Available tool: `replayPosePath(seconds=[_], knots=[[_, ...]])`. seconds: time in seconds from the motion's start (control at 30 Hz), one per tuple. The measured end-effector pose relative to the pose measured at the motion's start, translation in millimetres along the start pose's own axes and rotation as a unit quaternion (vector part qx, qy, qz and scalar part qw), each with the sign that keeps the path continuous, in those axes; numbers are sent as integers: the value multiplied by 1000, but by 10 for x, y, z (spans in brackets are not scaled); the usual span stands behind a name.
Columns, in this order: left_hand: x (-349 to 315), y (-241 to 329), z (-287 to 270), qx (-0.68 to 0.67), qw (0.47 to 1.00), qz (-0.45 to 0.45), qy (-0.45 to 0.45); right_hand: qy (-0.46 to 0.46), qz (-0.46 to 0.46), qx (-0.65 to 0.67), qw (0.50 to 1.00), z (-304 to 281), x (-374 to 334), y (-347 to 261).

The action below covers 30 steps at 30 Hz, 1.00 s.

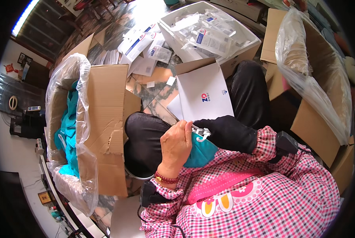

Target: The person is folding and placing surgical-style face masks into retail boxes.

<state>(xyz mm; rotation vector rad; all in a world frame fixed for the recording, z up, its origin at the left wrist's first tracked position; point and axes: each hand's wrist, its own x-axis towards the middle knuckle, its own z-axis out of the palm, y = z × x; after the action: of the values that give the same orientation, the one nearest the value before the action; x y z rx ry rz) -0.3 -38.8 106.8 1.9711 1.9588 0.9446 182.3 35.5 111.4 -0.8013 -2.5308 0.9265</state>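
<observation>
Teal cloth (pixel 201 154) is hanging in the head view between the wearer's arms, just above the lap, with a white clip (pixel 204 136) showing at its upper edge. The left hand (pixel 175 147) is closing round that edge: its fingers are curling tightly, the thumb is lying along the top, and the tips are hiding behind the hand. A dark red bracelet (pixel 166 178) is circling the left wrist. Black covering (pixel 231 133) is reaching from the right cuff (pixel 266 142) toward the cloth's top; I cannot tell how far open the right fingers are or whether they are holding anything.

Just beyond, a white box (pixel 205 97) is standing between the wearer's knees. Behind it, a white tub (pixel 253 43) is holding clear packets (pixel 213 39). More packets (pixel 136 45) are lying on the tiled floor (pixel 159 101) to its left. At far left, a lined carton (pixel 106 101) is holding a teal pile (pixel 69 127); at far right, another carton (pixel 314 127) is standing with clear plastic (pixel 292 43) draping over its side.
</observation>
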Motion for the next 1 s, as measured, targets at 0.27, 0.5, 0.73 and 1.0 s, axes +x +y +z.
replayPosePath(seconds=[0.27,0.5,0.73,1.0], knots=[[24,-23,18,-33,999,-11,15,12,-39,137,990,282,-20,193],[71,-116,178,-91,990,-89,68,5,-126,20,992,259,-184,-99],[89,-199,354,-108,983,-129,71,-64,-172,-3,983,162,-300,-187],[104,-196,304,-76,993,-38,84,37,-75,22,996,128,-221,71]])
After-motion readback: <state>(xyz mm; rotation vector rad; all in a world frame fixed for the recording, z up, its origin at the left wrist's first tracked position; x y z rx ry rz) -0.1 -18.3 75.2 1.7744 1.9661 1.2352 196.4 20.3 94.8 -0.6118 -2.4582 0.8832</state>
